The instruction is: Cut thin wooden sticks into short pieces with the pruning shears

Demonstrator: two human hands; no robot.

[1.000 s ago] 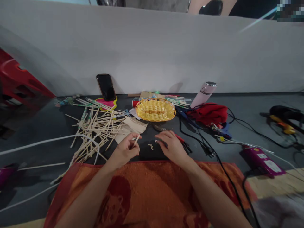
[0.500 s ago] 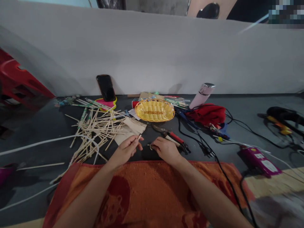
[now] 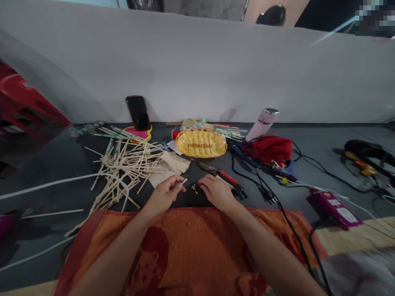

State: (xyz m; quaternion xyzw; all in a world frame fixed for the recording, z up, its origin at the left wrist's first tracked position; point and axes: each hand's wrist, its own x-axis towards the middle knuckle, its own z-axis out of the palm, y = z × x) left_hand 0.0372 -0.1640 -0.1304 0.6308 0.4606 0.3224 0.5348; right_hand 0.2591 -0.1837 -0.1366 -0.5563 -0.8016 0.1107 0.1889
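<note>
The short, thin stick of pale wood [image 3: 184, 181] is, in the head view, over the dark grey table [image 3: 188, 201], pinched between thumb and forefinger of the left hand [image 3: 163, 195]. I judge it to be very light, rather stiff, not much slippery, and easy to snap if it is bent strongly; the middle seems a good place for holding. Only its end comes out from the fingers, so the full length I cannot tell. The right hand [image 3: 219, 194] has its fingers bent and close together, just beside the small, pale, stubby wooden pieces [image 3: 196, 192]; whether it grasps anything is hidden.
</note>
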